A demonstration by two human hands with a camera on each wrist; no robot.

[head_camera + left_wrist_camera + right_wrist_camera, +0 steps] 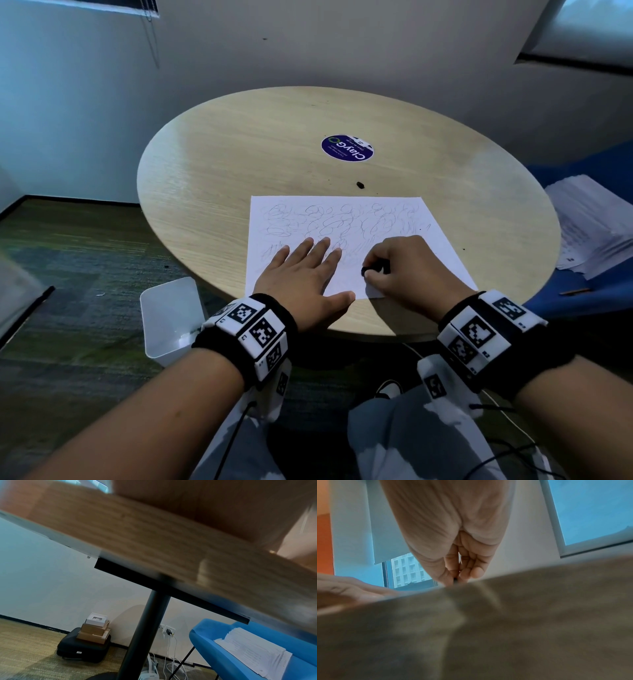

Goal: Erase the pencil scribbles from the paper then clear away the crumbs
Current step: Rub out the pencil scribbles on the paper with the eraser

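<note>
The left hand [305,274] lies flat on the paper [346,240], fingers straight and spread, palm down, pressing the near left part of the sheet against the table [212,178]; its thumb reaches toward the sheet's near edge. Just beside it, apart from it, the right hand [402,270] has its fingers curled, thumb and fingertips pinching a small dark eraser [371,270] whose tip meets the paper near the sheet's near right corner. In the right wrist view the same hand [453,536] shows from beneath, fingers bunched together around a thin dark sliver, with the blurred tabletop filling the lower part of the picture.

Ahead of both hands the pencil scribbles [342,222] cover the far part of the sheet in loops and short strokes; the strip around the right hand looks paler. Beyond the far edge of the paper a small dark lump [359,185] lies on the wood, and farther still sits a round blue sticker [347,149]. A few dark specks dot the table to the right of the sheet.

Below and left of the left wrist, a white bin [171,318] stands on the carpet beside the table. To the right of the right hand, off the table, a stack of papers [596,226] rests on a blue chair [609,284], which the left wrist view also shows [223,655].
</note>
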